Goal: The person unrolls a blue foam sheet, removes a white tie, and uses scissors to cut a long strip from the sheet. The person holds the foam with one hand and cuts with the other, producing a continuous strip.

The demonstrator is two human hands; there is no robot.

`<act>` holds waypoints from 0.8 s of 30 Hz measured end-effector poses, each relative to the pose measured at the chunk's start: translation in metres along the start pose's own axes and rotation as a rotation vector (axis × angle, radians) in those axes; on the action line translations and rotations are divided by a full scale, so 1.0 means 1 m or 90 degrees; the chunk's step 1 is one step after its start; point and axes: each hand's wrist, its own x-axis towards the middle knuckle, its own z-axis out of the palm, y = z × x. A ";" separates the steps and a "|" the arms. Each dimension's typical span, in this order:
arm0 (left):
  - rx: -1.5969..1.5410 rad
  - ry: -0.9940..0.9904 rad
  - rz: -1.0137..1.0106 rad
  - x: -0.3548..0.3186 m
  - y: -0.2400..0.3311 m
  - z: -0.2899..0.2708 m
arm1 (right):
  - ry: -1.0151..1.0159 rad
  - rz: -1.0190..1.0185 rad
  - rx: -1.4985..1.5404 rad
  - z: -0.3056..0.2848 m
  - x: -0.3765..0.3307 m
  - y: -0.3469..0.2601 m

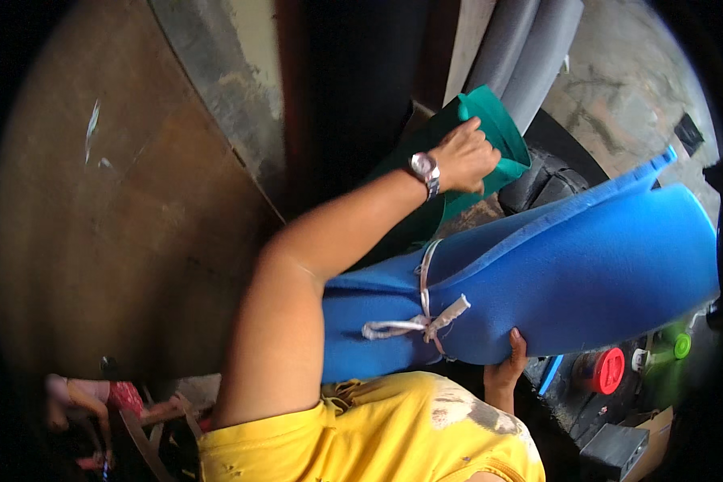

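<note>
My left hand (467, 157), with a silver watch on its wrist, is closed on the top edge of a rolled green foam sheet (502, 132) that stands against a dark gap. A large blue foam roll (570, 273), tied round with a white strip of cloth (422, 321), lies across my front between my left arm and my yellow shirt. My right hand (506, 365) grips this blue roll from beneath, and only its fingers show.
Two grey foam tubes (526, 48) lean at the top. A large brown board (96, 201) fills the left. A black rounded object (550, 181) sits behind the rolls. A red-capped container (606, 369), a green-capped bottle (676, 347) and a black box (614, 450) are at the lower right. Another person (96, 402) crouches at the lower left.
</note>
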 end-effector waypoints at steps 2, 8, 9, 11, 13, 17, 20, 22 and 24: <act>-0.021 -0.008 0.010 -0.009 -0.017 -0.010 | 0.027 0.011 -0.024 -0.001 -0.005 0.003; 0.053 0.145 -0.183 -0.110 -0.130 -0.060 | 0.048 0.057 -0.028 -0.005 -0.002 -0.004; 0.062 0.195 -0.174 -0.132 -0.148 -0.073 | 0.038 0.057 -0.022 -0.006 -0.003 -0.004; 0.092 0.254 -0.195 -0.158 -0.173 -0.100 | 0.020 0.064 -0.019 -0.006 -0.001 -0.006; 0.105 0.301 -0.188 -0.178 -0.185 -0.127 | 0.022 0.081 -0.019 -0.003 0.001 -0.007; -0.092 0.172 -0.479 -0.185 -0.202 -0.174 | 0.023 0.039 -0.033 0.005 0.007 -0.011; 0.034 0.352 -0.432 -0.180 -0.217 -0.204 | 0.037 0.001 -0.061 0.013 0.007 -0.019; 0.122 0.392 -0.388 -0.177 -0.235 -0.238 | 0.003 0.017 -0.036 0.018 0.005 -0.027; 0.152 0.444 -0.311 -0.178 -0.262 -0.269 | -0.036 -0.016 -0.051 0.024 0.001 -0.029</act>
